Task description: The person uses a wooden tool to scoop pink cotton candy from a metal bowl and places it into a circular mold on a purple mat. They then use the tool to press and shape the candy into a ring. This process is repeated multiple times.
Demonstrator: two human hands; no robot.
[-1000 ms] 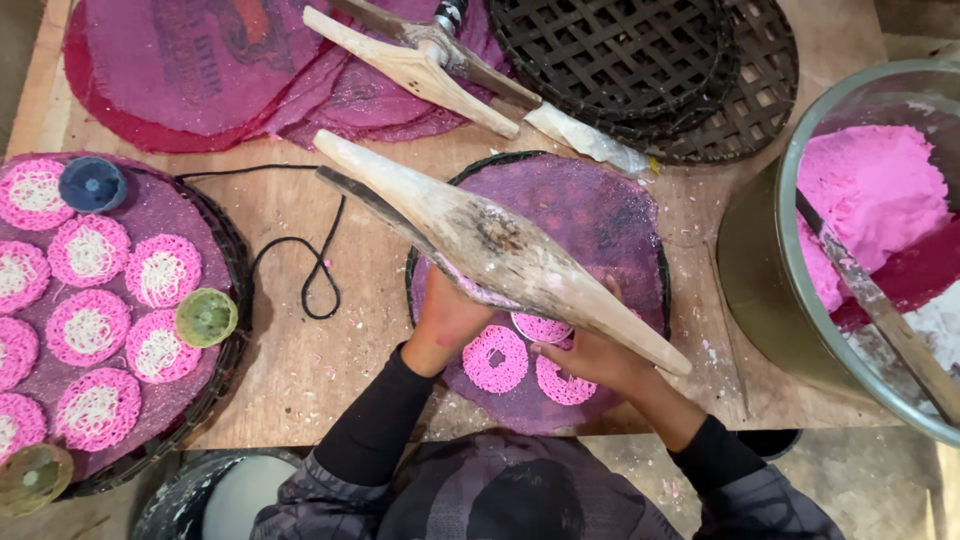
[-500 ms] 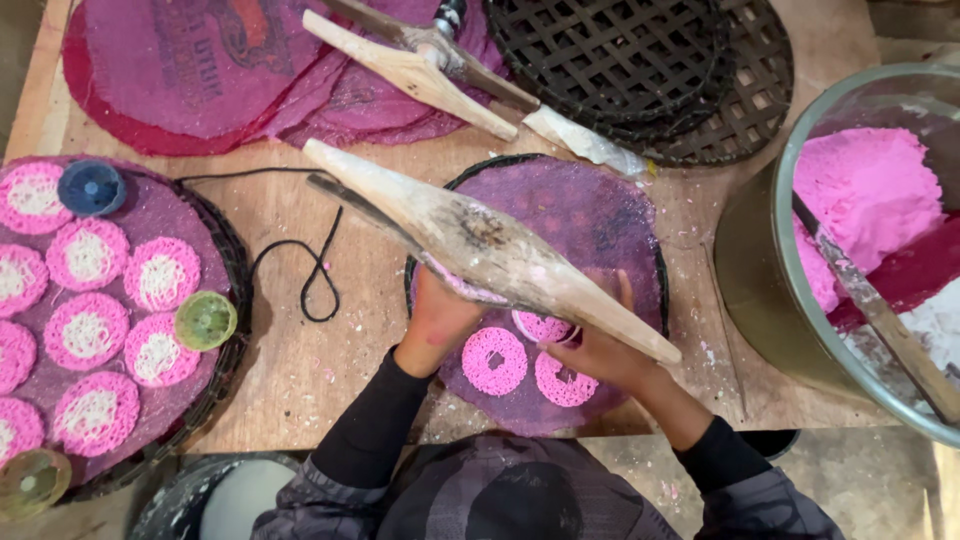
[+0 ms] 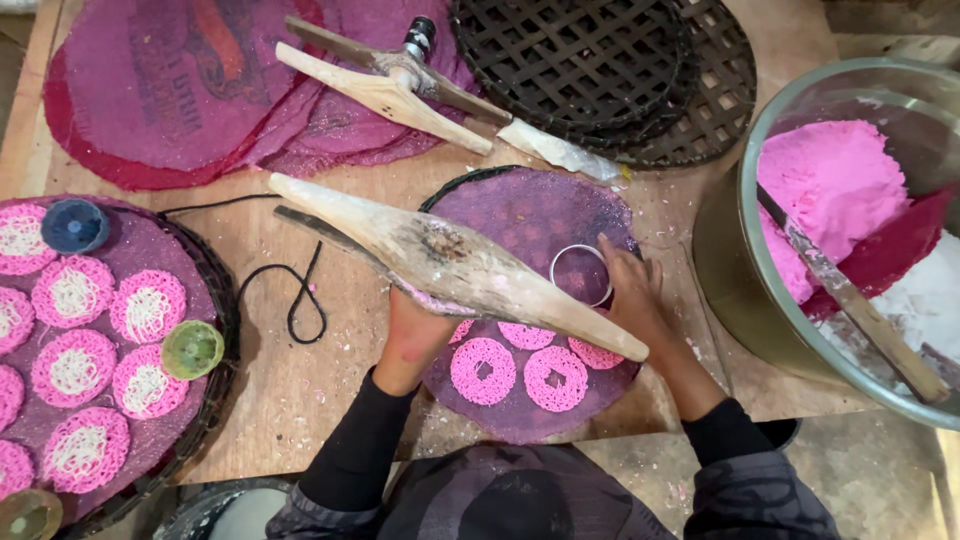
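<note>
Since the earlier frames the right hand (image 3: 632,290) has come out from under the long wooden press (image 3: 450,262) and now sits beside a small metal ring (image 3: 581,274) on the purple cloth-covered tray (image 3: 520,210), fingers curved around the ring's right edge and touching it; whether they actually pinch it cannot be told. Left hand (image 3: 415,330) reaches up under the press, its fingers hidden behind the wood, so how far it is closed cannot be told. Press lies slanted across the tray, above three pink lacy rounds (image 3: 520,365) on the cloth near the person. At far left, a second tray (image 3: 215,300) carries more pink rounds with white centres, and at right a metal basin (image 3: 740,260) holds pink dough (image 3: 830,180) and a wooden paddle (image 3: 850,300)
</note>
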